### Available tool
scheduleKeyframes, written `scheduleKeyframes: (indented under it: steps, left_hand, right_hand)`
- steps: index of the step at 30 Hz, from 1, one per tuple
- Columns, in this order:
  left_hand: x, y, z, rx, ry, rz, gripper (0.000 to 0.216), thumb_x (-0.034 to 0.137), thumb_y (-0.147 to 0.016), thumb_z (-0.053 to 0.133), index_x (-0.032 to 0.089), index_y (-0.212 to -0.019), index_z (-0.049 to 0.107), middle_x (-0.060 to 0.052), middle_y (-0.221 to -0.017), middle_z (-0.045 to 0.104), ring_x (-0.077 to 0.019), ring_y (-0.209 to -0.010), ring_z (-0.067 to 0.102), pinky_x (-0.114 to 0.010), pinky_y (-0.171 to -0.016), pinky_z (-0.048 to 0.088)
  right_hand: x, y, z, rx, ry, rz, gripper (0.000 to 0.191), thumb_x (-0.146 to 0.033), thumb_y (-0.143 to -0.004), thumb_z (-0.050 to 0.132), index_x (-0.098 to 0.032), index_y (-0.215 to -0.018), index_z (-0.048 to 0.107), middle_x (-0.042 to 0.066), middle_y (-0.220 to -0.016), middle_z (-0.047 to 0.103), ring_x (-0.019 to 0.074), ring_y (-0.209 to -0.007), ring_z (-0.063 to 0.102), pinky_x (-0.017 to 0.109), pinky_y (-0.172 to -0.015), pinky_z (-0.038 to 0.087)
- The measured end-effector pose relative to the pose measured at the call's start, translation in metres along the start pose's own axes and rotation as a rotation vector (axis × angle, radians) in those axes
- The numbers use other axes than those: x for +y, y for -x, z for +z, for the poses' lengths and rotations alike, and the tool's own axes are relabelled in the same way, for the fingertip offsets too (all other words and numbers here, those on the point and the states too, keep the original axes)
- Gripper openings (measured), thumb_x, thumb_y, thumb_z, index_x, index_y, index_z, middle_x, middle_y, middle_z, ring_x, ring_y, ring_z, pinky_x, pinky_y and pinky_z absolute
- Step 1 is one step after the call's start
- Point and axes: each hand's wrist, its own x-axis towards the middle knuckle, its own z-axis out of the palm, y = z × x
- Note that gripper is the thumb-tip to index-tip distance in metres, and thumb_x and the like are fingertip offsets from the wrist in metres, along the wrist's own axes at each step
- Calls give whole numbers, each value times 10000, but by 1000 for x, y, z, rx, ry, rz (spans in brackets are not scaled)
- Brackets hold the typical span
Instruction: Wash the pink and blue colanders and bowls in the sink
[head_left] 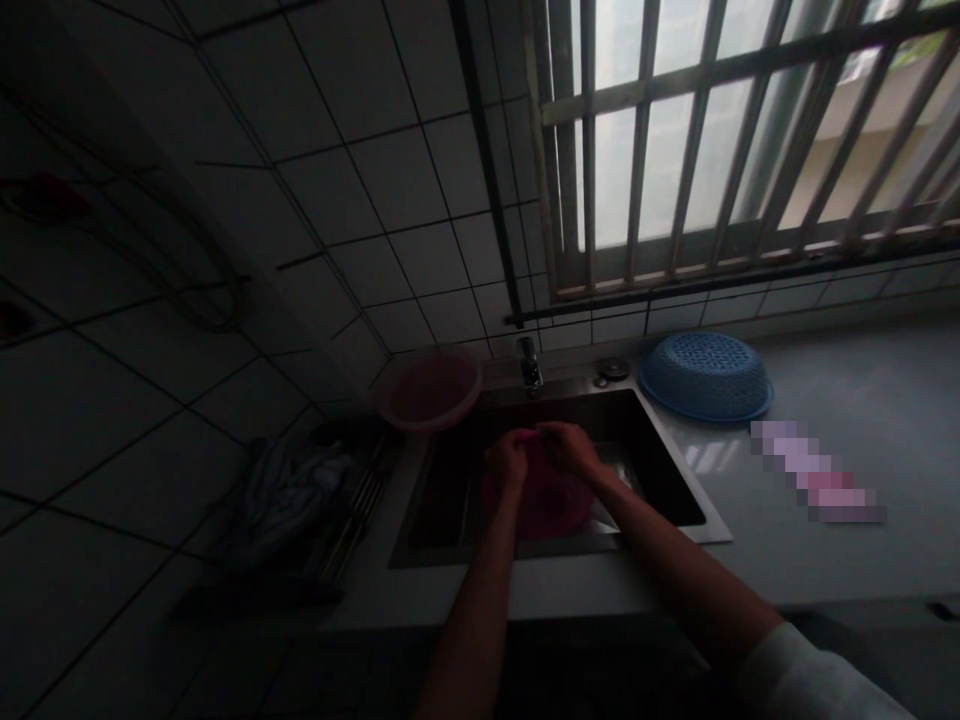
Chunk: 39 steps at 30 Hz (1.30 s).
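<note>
Both my hands reach into a dark steel sink [675, 480] under a short tap [529, 366]. My left hand [507, 463] and my right hand [566, 447] are closed on the far rim of a pink bowl-like thing [547, 505] that sits in the sink. The light is dim, so the fingers show only as curled grips on the pink edge.
A pink basin [429, 388] stands at the sink's back left corner. A blue perforated basket [705, 376] lies upside down on the grey counter [862, 400] to the right. A striped cloth [289, 490] lies on a rack at left. Tiled walls and a barred window [712, 130] stand behind.
</note>
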Motion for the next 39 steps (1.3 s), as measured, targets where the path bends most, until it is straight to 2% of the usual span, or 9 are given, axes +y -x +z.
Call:
scheduleKeyframes:
  steps: [4,6,12,18,24,30,35,37,39]
  left_hand:
    - [-1,-2,-8,146,9,-151,370,91,-936,535,222,-1202,757,-87,-1244,773,-212,-1127,720,-311,-1027,507]
    - [0,-2,-9,134,6,-184,364,105,-945,535,212,-1216,752,-105,-1229,775,-223,-1104,729,-321,-995,525]
    - [-3,0,2,-16,0,11,351,81,-906,571,292,-1070,797,-19,-1162,802,-170,-1090,730,-275,-1051,483]
    - [-1,-1,-6,150,-4,-165,369,106,-923,545,228,-1193,764,-86,-1210,785,-212,-1100,730,-303,-1011,507]
    - [1,1,-3,34,26,-9,355,75,-899,571,283,-1081,795,-25,-1149,805,-184,-1075,734,-281,-1033,492]
    - [0,-2,-6,172,13,-158,359,103,-936,548,211,-1206,758,-98,-1226,778,-211,-1111,728,-296,-1010,506]
    - [2,0,-2,-1,-18,-44,349,90,-919,568,280,-1112,788,-28,-1187,795,-176,-1113,720,-283,-1046,486]
    - [3,0,-3,-1,-20,-17,342,94,-913,579,285,-1098,793,-23,-1186,796,-180,-1113,721,-284,-1049,484]
    - [3,-1,-5,61,-20,-56,344,102,-917,575,267,-1131,788,-48,-1198,792,-193,-1100,727,-283,-1025,495]
  right_hand:
    - [16,-2,-12,121,11,162,428,-172,-955,565,-232,-1352,713,93,-1280,756,242,-1129,740,296,-985,541]
    - [18,-1,-13,130,23,208,462,-134,-932,567,-221,-1365,704,99,-1289,750,246,-1131,739,302,-988,542]
    - [-3,0,3,-29,3,-35,437,-130,-954,541,-282,-1311,741,42,-1318,742,214,-1201,707,290,-1065,502]
    - [16,-3,-14,97,-26,140,468,-125,-931,562,-239,-1363,703,77,-1316,740,232,-1161,725,311,-1027,529]
    - [4,-2,-2,18,-9,-35,438,-130,-946,545,-266,-1315,736,42,-1329,737,207,-1204,702,294,-1085,492]
    - [17,-2,-15,113,2,181,457,-141,-946,556,-229,-1371,698,86,-1307,744,238,-1140,734,300,-998,537]
    - [6,-1,0,7,-5,-7,458,-128,-932,561,-259,-1340,723,57,-1332,735,224,-1210,700,305,-1076,496]
    - [6,-2,1,-11,-10,-26,434,-156,-939,573,-262,-1329,730,58,-1321,740,226,-1209,701,301,-1070,499]
    - [11,-4,-3,19,-10,54,442,-158,-937,577,-253,-1344,719,69,-1318,740,230,-1185,715,295,-1038,517]
